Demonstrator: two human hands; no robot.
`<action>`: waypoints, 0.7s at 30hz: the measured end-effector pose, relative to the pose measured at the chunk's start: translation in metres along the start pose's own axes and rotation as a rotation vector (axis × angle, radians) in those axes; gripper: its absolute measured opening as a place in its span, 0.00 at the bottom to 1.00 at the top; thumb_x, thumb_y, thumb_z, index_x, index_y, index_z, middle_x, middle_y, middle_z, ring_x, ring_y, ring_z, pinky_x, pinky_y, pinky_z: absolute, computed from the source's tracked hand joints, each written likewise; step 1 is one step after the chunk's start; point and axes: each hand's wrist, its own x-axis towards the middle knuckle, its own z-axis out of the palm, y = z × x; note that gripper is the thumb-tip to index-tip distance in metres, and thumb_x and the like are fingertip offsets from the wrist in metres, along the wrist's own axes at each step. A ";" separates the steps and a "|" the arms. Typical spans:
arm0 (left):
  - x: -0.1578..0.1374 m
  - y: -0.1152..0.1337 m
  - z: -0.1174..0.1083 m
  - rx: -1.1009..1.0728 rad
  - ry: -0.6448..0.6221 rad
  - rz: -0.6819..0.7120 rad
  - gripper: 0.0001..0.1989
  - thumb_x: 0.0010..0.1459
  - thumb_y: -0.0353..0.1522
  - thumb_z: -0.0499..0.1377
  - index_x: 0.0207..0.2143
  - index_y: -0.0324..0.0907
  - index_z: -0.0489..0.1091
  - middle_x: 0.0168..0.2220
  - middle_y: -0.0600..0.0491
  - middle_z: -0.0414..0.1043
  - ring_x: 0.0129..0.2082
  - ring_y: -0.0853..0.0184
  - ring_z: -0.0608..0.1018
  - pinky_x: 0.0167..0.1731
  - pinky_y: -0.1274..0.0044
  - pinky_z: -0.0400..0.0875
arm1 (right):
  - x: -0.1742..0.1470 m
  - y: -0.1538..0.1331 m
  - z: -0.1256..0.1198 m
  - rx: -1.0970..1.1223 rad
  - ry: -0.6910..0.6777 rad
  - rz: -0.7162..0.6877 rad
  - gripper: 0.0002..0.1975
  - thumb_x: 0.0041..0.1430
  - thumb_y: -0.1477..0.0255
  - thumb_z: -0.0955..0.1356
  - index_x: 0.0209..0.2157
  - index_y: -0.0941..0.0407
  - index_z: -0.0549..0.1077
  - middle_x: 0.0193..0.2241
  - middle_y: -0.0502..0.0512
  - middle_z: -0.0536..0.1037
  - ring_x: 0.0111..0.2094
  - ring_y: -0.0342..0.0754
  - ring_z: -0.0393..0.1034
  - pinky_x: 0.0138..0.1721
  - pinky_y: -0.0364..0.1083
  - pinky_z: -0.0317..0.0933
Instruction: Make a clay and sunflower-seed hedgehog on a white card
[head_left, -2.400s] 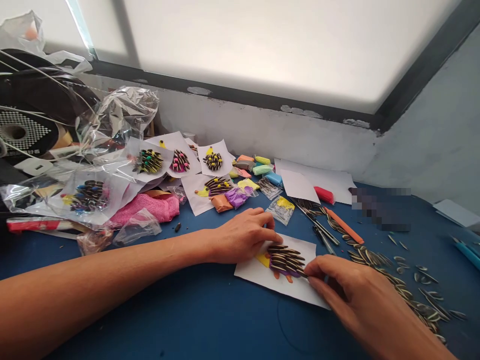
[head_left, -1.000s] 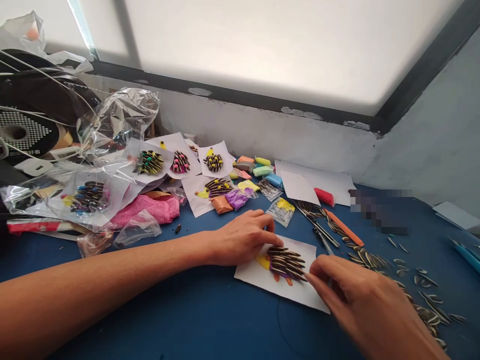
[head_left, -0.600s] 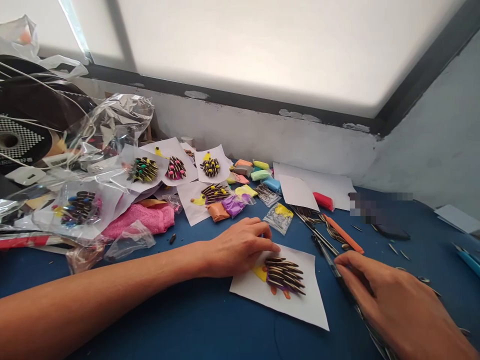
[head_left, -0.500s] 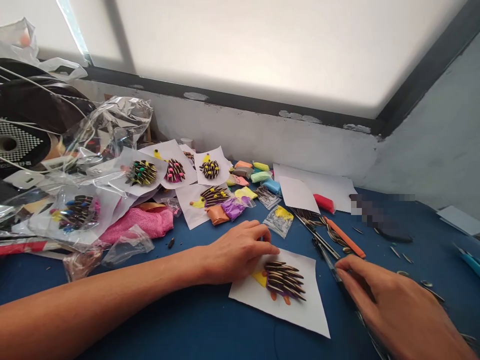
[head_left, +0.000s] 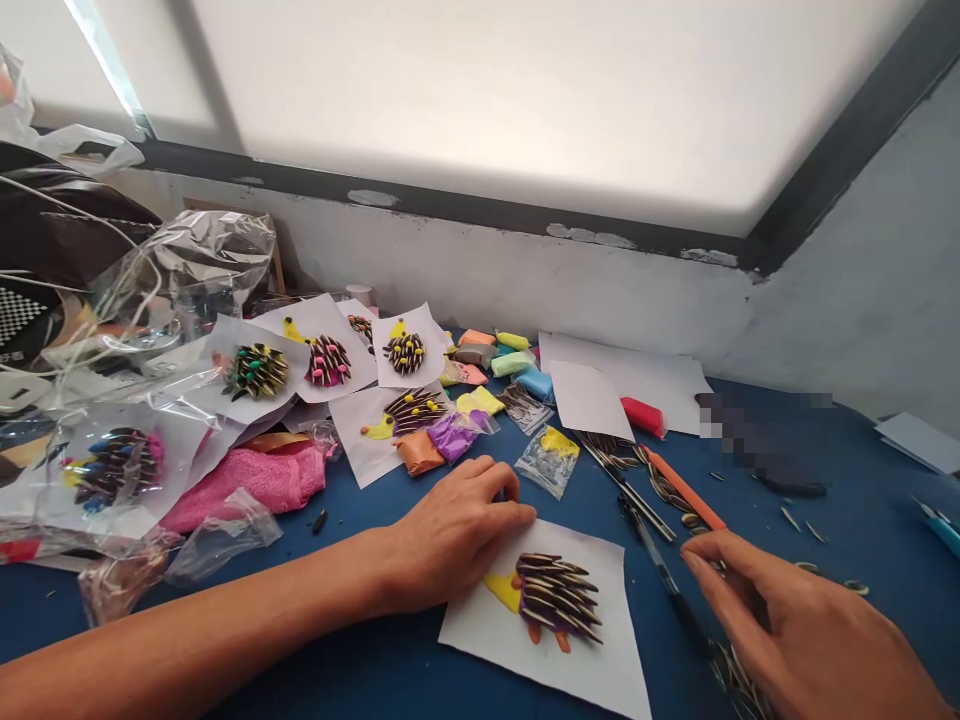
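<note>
My left hand (head_left: 469,530) rests on the upper left corner of a white paper sheet (head_left: 551,685), fingers loosely bent and index finger stretched out. The sheet carries a hedgehog figure (head_left: 559,598) with a yellow face, brown feet and striped seed spines in purple clay. My right hand (head_left: 817,620) hovers at the right with thumb and index finger slightly apart, nothing visible between them. Its index finger is near the lower end of an orange stick (head_left: 686,490). A black and clear pen (head_left: 656,555) lies left of that hand. Striped seeds (head_left: 739,675) lie partly under it.
Several finished hedgehog sheets (head_left: 349,420) lie at the back left beside a pink cloth (head_left: 247,490) and clear plastic wrap. Colored clay packs (head_left: 514,362) sit at the back middle, near a red clay pack (head_left: 643,416). A light blue tool (head_left: 941,530) lies far right.
My right hand has moved off the pen, a little to the right, toward the orange stick. My left hand stays on the sheet. The view has shifted slightly.
</note>
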 end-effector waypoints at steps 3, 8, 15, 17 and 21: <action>0.002 0.000 -0.002 -0.006 -0.015 0.004 0.15 0.63 0.23 0.49 0.42 0.40 0.74 0.41 0.47 0.68 0.38 0.63 0.66 0.37 0.70 0.63 | 0.001 0.002 0.000 -0.004 -0.006 0.025 0.23 0.61 0.54 0.57 0.27 0.48 0.78 0.19 0.52 0.79 0.16 0.51 0.73 0.15 0.46 0.63; 0.002 0.000 -0.003 -0.030 -0.017 0.010 0.14 0.64 0.24 0.49 0.41 0.41 0.74 0.41 0.47 0.67 0.38 0.63 0.66 0.37 0.71 0.62 | 0.004 0.010 -0.004 -0.041 -0.097 0.150 0.23 0.57 0.53 0.56 0.27 0.47 0.78 0.21 0.54 0.81 0.19 0.54 0.75 0.17 0.49 0.63; 0.001 0.002 -0.003 -0.024 -0.016 0.020 0.15 0.61 0.22 0.50 0.44 0.40 0.73 0.40 0.47 0.67 0.37 0.63 0.66 0.36 0.71 0.62 | 0.007 0.018 -0.014 -0.085 -0.285 0.337 0.27 0.53 0.51 0.53 0.33 0.48 0.77 0.23 0.56 0.81 0.25 0.58 0.76 0.26 0.54 0.63; 0.001 0.001 -0.003 -0.027 -0.013 0.020 0.15 0.62 0.22 0.49 0.44 0.40 0.74 0.40 0.46 0.67 0.37 0.63 0.66 0.35 0.71 0.61 | 0.009 0.017 -0.016 -0.108 -0.331 0.368 0.28 0.51 0.51 0.52 0.33 0.49 0.77 0.23 0.56 0.80 0.25 0.58 0.75 0.27 0.54 0.63; 0.001 0.000 -0.002 -0.036 -0.015 0.012 0.15 0.64 0.24 0.48 0.43 0.40 0.74 0.41 0.46 0.68 0.37 0.63 0.66 0.36 0.70 0.62 | 0.014 0.015 -0.014 -0.118 -0.342 0.365 0.27 0.48 0.51 0.55 0.35 0.48 0.78 0.25 0.57 0.80 0.28 0.59 0.76 0.28 0.55 0.65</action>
